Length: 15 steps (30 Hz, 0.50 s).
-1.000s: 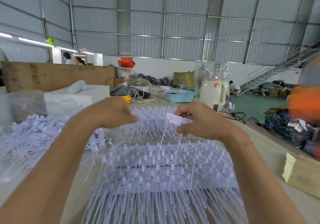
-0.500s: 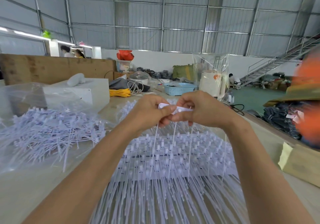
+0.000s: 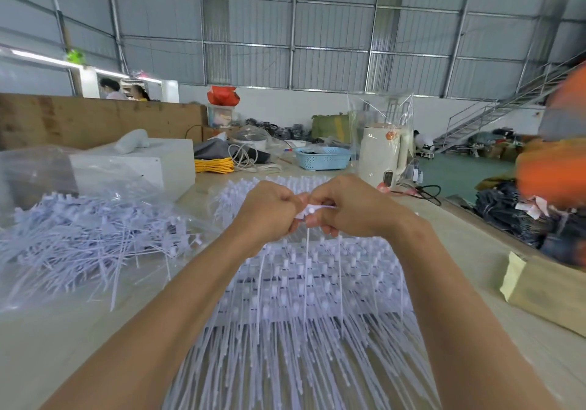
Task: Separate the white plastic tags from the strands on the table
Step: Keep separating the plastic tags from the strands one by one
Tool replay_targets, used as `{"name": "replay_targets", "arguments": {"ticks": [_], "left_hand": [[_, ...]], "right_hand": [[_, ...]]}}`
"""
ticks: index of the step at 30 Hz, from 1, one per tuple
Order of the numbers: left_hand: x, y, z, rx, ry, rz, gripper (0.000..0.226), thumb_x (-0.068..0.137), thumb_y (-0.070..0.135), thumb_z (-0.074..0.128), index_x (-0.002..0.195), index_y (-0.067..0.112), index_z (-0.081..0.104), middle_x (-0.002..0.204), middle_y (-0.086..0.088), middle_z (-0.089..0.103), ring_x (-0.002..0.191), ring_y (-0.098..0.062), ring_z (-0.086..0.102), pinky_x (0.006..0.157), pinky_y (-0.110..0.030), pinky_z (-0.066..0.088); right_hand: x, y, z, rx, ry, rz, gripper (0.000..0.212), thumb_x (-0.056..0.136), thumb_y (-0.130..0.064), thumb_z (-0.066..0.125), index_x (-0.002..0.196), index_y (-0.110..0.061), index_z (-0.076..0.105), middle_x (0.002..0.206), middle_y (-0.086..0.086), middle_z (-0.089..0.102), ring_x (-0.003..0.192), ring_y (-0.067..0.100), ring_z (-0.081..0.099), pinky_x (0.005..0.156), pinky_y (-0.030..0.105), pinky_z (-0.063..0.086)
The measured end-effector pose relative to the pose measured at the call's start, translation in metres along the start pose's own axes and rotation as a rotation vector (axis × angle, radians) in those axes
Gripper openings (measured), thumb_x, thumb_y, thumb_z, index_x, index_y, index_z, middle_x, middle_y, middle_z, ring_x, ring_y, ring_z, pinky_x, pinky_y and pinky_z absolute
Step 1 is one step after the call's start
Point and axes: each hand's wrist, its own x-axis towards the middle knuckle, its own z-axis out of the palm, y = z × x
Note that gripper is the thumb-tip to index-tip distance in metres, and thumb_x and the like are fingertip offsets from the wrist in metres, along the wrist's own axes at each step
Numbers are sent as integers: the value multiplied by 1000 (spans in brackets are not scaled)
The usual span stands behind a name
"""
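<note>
Both hands are pinching one white tag (image 3: 312, 210) between them: left hand (image 3: 269, 209), right hand (image 3: 352, 206); strands (image 3: 307, 251) are dangling below, seemingly attached.

A factory shed or warehouse workshop — corrugated metal walls (image 3: 333, 22) on steel framing, metal staircase (image 3: 494, 114) (far right), long worktable (image 3: 475, 244) heaped with goods, bundles on the floor.

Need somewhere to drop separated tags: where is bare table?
Bare table lies near-left, between the loose tag pile and the racked strands. Another strip runs right of the strands, before the cardboard box. The far end is crowded.
</note>
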Motion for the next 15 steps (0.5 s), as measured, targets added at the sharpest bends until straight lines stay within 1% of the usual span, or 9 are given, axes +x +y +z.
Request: {"name": "replay_targets", "arguments": {"ticks": [3,5,7,9,11,12,13,14,15], "left_hand": [[-2,3,-8,-115,-172,-105,36,95,18,55,60,9,51,38,1,42,27,-7,24,32,-14,18],[-5,5,-19,-201,-362,-154,40,98,14,48,58,10,42,35,5,35,27,-4,18,29,-14,14],[-6,7,-30,-288,-471,-160,41,98,13,43,57,11,39,35,7,33,27,-1,19,28,-12,14],[-2,8,-40,-417,-406,-138,38,98,13,41,60,11,41,37,7,36,27,0,21,27,-12,14],[5,7,-47,-509,-257,-104,33,100,15,39,68,9,44,44,3,38,28,-1,21,28,-12,15],[10,5,-49,-516,-178,-99,26,101,16,40,80,7,51,49,1,39,28,-1,21,29,-13,16],[13,3,-49,-516,-115,-111,17,101,15,40,101,6,54,54,-2,40,30,-2,23,30,-13,18],[17,-2,-48,-512,-59,-140,28,101,11,39,125,0,49,59,-4,41,31,-4,26,32,-14,19],[20,-6,-46,-511,-26,-178,38,101,6,37,137,-6,38,63,-7,43,34,-5,29,34,-15,20]], "right_hand": [[1,-2,-1,-13,-27,-13,36,80,-16,73,52,-29,56,47,-9,55,44,3,53,52,24,45],[-1,-2,-5,-122,-10,-15,33,81,-15,72,55,-26,54,51,-9,53,47,1,49,58,26,44],[-7,3,-17,-162,47,14,27,84,-17,68,61,-16,55,60,-1,56,54,7,50,67,30,47],[-20,9,-35,-101,154,47,20,88,-21,61,72,-10,57,68,3,60,58,7,55,67,29,52],[-34,11,-55,-1,300,42,16,90,-23,58,75,-15,58,68,-1,62,54,-2,56,58,14,46],[-39,11,-63,49,379,22,15,90,-22,57,76,-18,59,64,-3,63,52,-3,57,54,11,45],[-43,9,-70,93,455,-9,15,91,-22,57,77,-23,60,62,-3,63,49,0,56,52,14,47],[-46,8,-75,134,518,-47,15,92,-21,56,79,-26,62,59,-4,63,48,5,55,51,20,49],[-48,5,-78,180,557,-87,16,93,-20,54,83,-28,64,57,-6,61,47,9,53,49,25,47]]}}
